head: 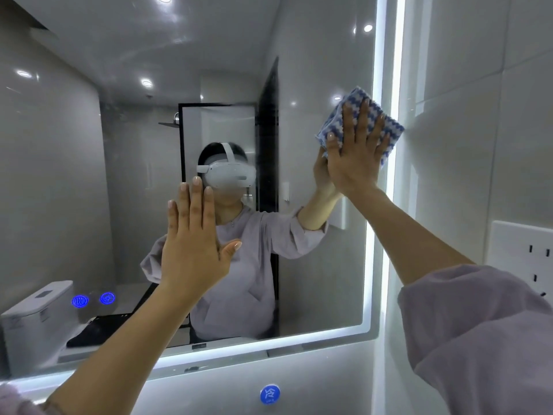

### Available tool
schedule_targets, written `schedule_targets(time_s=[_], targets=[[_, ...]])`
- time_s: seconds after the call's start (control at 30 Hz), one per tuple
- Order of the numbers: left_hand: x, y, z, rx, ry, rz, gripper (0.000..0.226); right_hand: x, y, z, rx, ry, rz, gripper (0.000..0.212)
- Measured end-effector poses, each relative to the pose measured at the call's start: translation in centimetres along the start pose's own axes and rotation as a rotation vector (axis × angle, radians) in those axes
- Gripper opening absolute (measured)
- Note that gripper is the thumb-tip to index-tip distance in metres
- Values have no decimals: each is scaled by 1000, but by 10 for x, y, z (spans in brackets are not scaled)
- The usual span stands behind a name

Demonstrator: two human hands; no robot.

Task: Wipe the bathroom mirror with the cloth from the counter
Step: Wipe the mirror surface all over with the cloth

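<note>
A white socket panel point(522, 259) sits on the tiled wall point(466, 85) at the right edge of the view. Low on the wall, near the bottom edge, is a round blue sticker point(270, 394) with a white character. Two round blue lit icons point(80, 301) glow side by side towards the lower left. Seen by reflection are a white toilet cistern point(36, 319), a black-framed glass shower screen point(218, 130) and bright ceiling spotlights point(146, 82).

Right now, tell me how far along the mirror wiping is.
Done: the cloth is off the counter and on the glass. In hand: the right hand presses it flat against the mirror near its lit right edge; the left hand lies open on the glass. Left: how much is already wiped cannot be told.
</note>
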State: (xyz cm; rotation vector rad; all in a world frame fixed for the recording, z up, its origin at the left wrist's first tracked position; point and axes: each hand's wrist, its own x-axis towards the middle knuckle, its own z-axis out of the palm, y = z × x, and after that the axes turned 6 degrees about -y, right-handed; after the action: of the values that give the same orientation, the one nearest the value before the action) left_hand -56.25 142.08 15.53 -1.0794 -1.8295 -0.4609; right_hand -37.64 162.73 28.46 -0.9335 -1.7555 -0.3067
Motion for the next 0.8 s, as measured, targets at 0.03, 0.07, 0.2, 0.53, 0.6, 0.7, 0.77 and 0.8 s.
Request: schedule_targets(time_s=[0.03,0.07,0.2,0.53,0.6,0.7,0.77,0.8], targets=[[0,0,0,-1,0,2,99,-1,-3,2,0,7,12,59],[0,0,0,-2,0,4,99,-1,-6,1,-1,16,19,59],[-1,0,0,-4,-4,1,99,-5,-21,0,1,-8,-35,60],[-1,-1,-1,-2,-12,-4,99,-33,-91,9,47,11,-312,62],[0,-1,-1,1,-17,-8,99,-33,-91,11,41,41,-324,61],[0,-1,-4,5,-35,-13,98,-31,-86,12,51,44,-338,58],[0,0,-5,10,-56,-22,98,-31,-86,10,79,24,-329,55],[0,0,-6,12,-69,-31,99,-31,-86,10,100,8,-325,54]])
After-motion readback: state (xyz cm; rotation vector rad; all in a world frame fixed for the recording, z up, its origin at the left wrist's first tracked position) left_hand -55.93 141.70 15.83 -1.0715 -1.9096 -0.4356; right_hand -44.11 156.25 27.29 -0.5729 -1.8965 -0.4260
